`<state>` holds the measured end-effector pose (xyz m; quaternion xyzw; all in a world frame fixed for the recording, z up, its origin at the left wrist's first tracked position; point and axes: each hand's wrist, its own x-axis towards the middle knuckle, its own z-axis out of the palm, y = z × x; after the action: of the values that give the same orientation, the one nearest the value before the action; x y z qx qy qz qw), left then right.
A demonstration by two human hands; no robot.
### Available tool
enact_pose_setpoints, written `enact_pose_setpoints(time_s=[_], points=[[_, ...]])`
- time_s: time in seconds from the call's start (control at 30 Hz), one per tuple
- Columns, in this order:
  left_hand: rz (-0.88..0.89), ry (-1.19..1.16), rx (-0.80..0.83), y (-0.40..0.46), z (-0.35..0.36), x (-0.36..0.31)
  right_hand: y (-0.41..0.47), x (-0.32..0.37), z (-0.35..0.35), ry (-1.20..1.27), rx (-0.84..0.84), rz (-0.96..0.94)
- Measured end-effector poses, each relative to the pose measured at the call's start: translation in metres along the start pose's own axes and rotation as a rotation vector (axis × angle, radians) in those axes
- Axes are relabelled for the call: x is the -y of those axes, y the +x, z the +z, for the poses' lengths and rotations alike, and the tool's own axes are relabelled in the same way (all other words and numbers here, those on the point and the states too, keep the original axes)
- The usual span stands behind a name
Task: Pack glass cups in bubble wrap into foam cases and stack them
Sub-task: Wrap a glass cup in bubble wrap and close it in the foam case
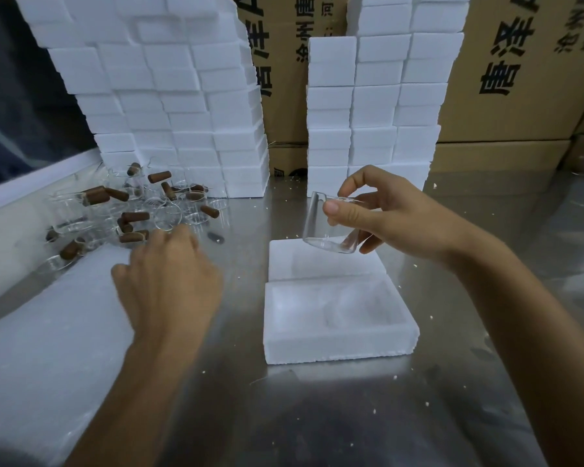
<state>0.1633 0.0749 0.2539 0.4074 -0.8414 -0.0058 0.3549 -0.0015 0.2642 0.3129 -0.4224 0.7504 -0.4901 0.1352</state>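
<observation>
Head view, right hand (381, 214) pinching glass cup (331, 224), left hand (167, 278) loose (empty), cartons (513, 69) printed 唐泽

A steel table (317, 409) carries everything, its surface speckled with white foam crumbs. Near its middle sits an open foam case (338, 323), hollow side up, with a second foam half (321, 261) touching its far edge. Far left of the case lies a heap of glass cups (132, 210) with brown handles. Left of the case lies a sheet of bubble wrap (48, 348). Behind the case rise two stacks of foam cases (169, 112), with cardboard boxes (506, 96) beyond.
</observation>
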Motion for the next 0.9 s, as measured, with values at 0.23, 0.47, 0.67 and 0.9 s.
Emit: enact_pose_setpoints(time_s=[0.23, 0.47, 0.67, 0.9], points=[[-0.312, 0.143, 0.268, 0.016, -0.002, 0.029, 0.001, -0.001, 0.003, 0.007, -0.003, -0.024], [-0.243, 0.020, 0.130, 0.014, 0.002, 0.025, 0.001, -0.003, 0.003, -0.014, 0.010, -0.036], [0.254, -0.369, -0.210, 0.003, -0.011, -0.004, 0.001, -0.004, 0.001, -0.019, 0.003, -0.041], [0.516, -0.470, -0.133, -0.011, -0.008, -0.023, 0.000, -0.002, -0.002, -0.001, -0.035, -0.017]])
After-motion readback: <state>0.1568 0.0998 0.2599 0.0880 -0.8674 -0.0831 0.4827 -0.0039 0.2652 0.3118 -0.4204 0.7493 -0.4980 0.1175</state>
